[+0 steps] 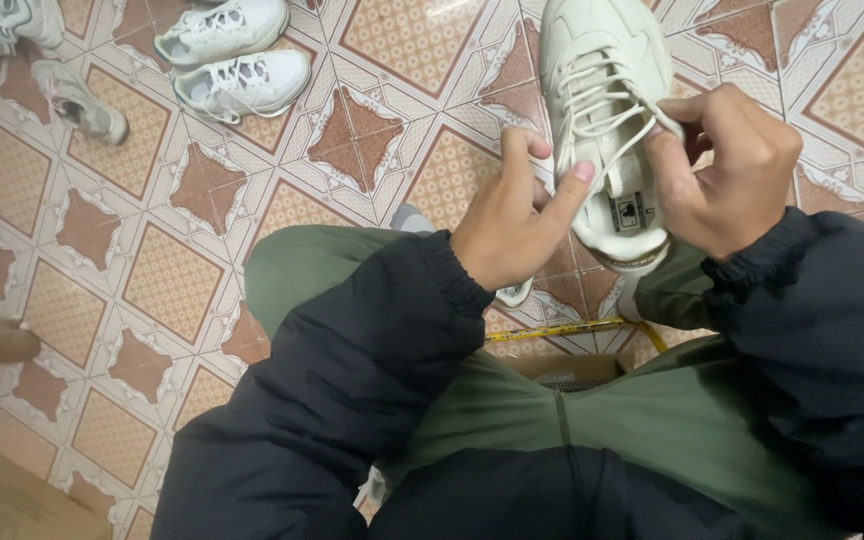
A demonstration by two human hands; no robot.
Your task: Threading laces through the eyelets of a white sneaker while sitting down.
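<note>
A cream-white sneaker (600,60) is held up in front of me, toe pointing away, heel and tongue label toward me. My left hand (510,218) grips its near left side, thumb and forefinger pinching a lace by the tongue. My right hand (727,170) holds the right side, its fingers closed on the white lace (604,112) at the top eyelets. Both arms wear dark puffy sleeves, and green trousers cover my knees below.
A pair of white sneakers (237,55) lies on the patterned tile floor (152,260) at upper left, with more shoes (72,100) in the corner. A cardboard box (567,372) with a yellow strap sits between my legs. Another box corner (2,500) shows at lower left.
</note>
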